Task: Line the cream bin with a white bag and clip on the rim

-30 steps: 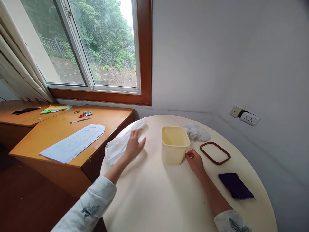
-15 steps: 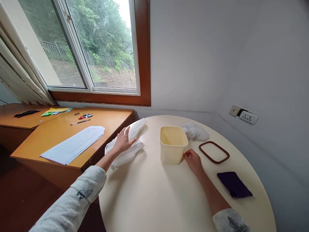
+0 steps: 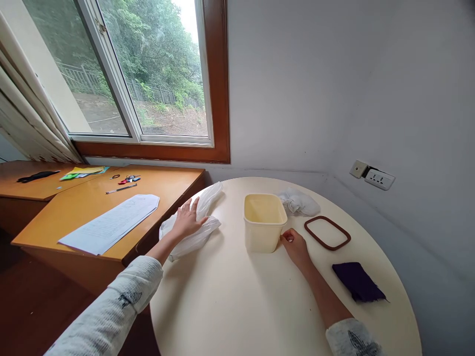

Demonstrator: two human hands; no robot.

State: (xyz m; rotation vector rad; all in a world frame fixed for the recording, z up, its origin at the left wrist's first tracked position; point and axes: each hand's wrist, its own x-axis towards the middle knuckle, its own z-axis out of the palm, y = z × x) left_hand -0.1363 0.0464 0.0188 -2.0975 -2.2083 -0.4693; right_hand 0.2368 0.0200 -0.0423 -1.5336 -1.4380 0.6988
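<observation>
I have the left hand (image 3: 186, 220) over a crumpled white plastic bag (image 3: 196, 240), its fingers spread apart, on the round table's (image 3: 230, 306) left side. My right hand (image 3: 296, 246) curls its fingers by the yellow plastic tub (image 3: 261, 239), right of the bag; I can't tell if it pinches anything.

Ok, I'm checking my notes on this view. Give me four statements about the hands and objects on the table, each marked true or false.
1. The left hand is over the white plastic bag. True.
2. The right hand is left of the yellow container. False: it is on the right.
3. The purple cloth lies on the round table. True.
4. The brown frame surrounds the yellow container. False: it lies apart, to the right.
</observation>
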